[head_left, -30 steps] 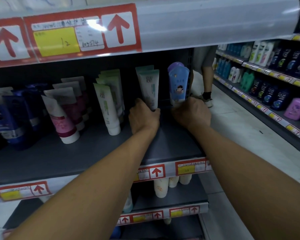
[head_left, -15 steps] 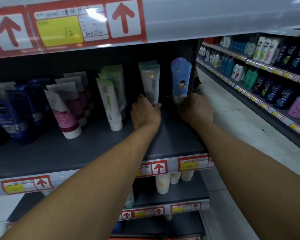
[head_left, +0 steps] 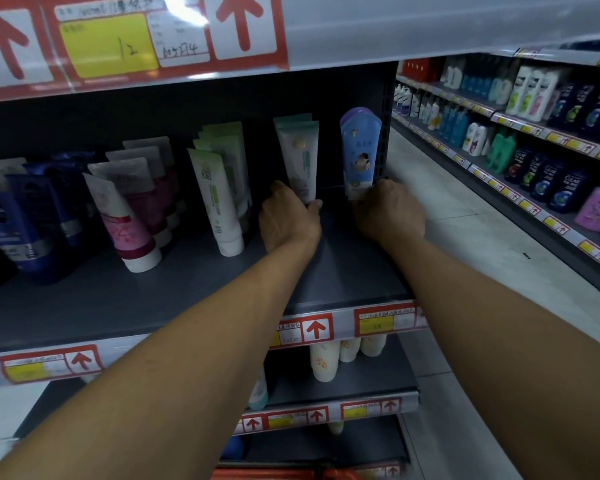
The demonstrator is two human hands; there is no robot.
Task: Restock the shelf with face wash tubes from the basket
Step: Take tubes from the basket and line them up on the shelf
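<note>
Both arms reach deep over the shelf (head_left: 343,271), and each grip sits at the foot of its own upright tube. The left hand (head_left: 288,220) wraps its fingers round the cap end of the white-and-teal tube (head_left: 300,161), thumb tip showing on the tube's right side; that tube rises straight up from the grip, long axis vertical, crimped end at the top. A second tube of the same kind stands directly behind it.

Just to the right, the right hand (head_left: 390,211) closes on the base of the blue tube (head_left: 359,154), which also stands up out of the grip, leaning slightly left, close beside the shelf's end post. Its fingers are hidden behind the hand, so how tightly it pinches cannot be read.

Each tube is nearest its own hand, so any nudge backward is a push away from the body. Only an orange edge, perhaps the basket (head_left: 284,474), shows at the bottom.
</note>
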